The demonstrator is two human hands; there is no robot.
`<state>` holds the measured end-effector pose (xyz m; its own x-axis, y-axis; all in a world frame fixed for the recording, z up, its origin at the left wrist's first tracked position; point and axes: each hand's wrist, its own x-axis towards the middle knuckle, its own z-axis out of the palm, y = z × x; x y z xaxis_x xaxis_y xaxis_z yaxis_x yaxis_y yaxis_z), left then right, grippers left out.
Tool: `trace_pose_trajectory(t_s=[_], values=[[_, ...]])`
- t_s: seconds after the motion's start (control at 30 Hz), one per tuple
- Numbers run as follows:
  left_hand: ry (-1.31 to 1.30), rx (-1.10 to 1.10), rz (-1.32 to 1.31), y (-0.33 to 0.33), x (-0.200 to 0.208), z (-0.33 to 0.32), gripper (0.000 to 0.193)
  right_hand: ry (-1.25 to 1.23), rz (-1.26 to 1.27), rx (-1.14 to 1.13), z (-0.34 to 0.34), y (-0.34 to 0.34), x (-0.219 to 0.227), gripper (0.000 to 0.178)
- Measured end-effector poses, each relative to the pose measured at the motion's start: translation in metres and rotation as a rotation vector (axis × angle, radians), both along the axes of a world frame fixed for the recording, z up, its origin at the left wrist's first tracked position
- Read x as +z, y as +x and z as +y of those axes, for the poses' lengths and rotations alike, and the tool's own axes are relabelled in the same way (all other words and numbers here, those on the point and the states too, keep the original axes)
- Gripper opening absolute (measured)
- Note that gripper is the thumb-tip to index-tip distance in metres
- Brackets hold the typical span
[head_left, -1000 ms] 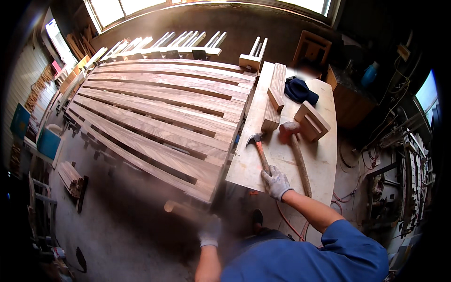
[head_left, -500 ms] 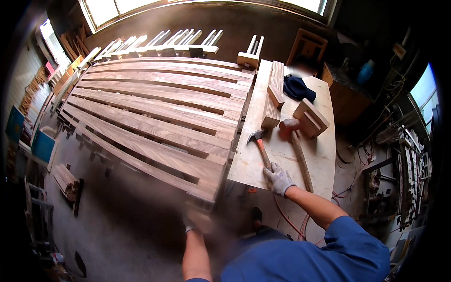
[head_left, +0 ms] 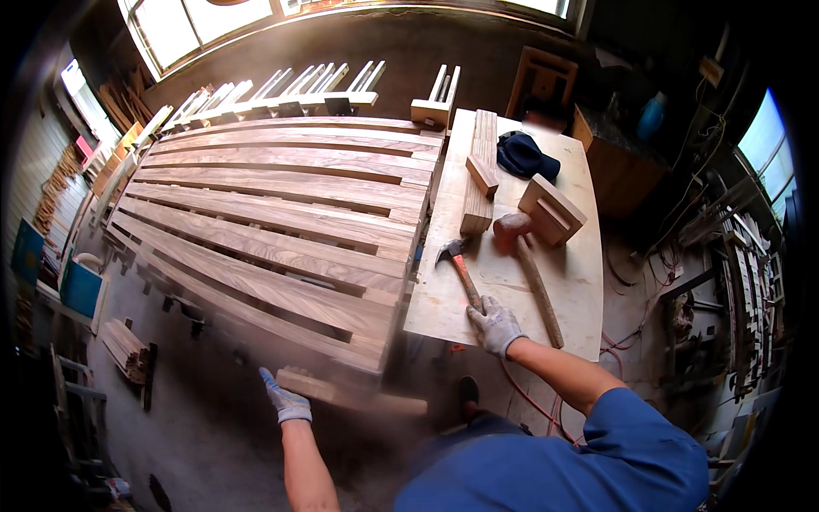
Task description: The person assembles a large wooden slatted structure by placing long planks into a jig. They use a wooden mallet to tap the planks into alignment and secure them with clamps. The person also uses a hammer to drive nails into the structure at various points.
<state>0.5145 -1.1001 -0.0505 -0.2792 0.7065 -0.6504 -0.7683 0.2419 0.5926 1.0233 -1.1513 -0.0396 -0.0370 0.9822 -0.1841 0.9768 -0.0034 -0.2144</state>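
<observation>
My right hand (head_left: 496, 327), in a grey work glove, closes round the handle end of a claw hammer (head_left: 462, 275) lying on the pale plywood top (head_left: 431, 320). To its right rests a mallet (head_left: 537, 286) with a reddish head and a wooden handle. My gloved left hand (head_left: 287, 399) is at the left end of a short wooden board (head_left: 354, 394), held off the near edge of a big slatted wooden panel (head_left: 281, 218). Its fingers reach along the board's end; the thumb is hidden.
On the plywood lie a laminated wood beam (head_left: 479, 205) with a small block (head_left: 482, 175) on it, a dark cap (head_left: 527, 156) and a block with a raised strip (head_left: 553, 211). Slotted wooden pieces (head_left: 299, 98) line the panel's far side. Red hoses (head_left: 533, 401) trail across the floor.
My left hand has moved left and slightly up, and the short board now shows clearly beside it. My right hand stays on the hammer handle. The whole view has shifted slightly.
</observation>
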Motion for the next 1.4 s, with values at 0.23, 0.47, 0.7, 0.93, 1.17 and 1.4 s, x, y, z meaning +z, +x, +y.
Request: trace_pose_trajectory(t_s=[0.23,0.47,0.7,0.93,1.17,1.4], values=[[0.375,-0.431,0.519,0.022,0.070,-0.052,0.034,-0.036,-0.014,0.005,0.004,-0.002,-0.002,0.055],[0.672,-1.064,1.382,0.100,0.117,-0.097,0.011,-0.060,-0.035,0.019,0.003,-0.003,0.001,0.057],[0.595,-1.589,1.548,0.142,0.112,-0.094,0.019,-0.016,-0.011,0.024,0.002,0.002,-0.006,0.055],[0.507,-2.036,1.662,0.198,0.092,-0.106,0.034,-0.016,-0.021,0.030,0.000,0.000,-0.002,0.057],[0.389,-2.031,1.842,0.234,0.055,-0.129,0.039,-0.027,-0.012,0.027,0.001,0.000,-0.007,0.063],[0.318,-1.969,1.903,0.245,0.008,-0.141,0.035,-0.017,-0.001,0.027,-0.001,0.000,-0.008,0.069]])
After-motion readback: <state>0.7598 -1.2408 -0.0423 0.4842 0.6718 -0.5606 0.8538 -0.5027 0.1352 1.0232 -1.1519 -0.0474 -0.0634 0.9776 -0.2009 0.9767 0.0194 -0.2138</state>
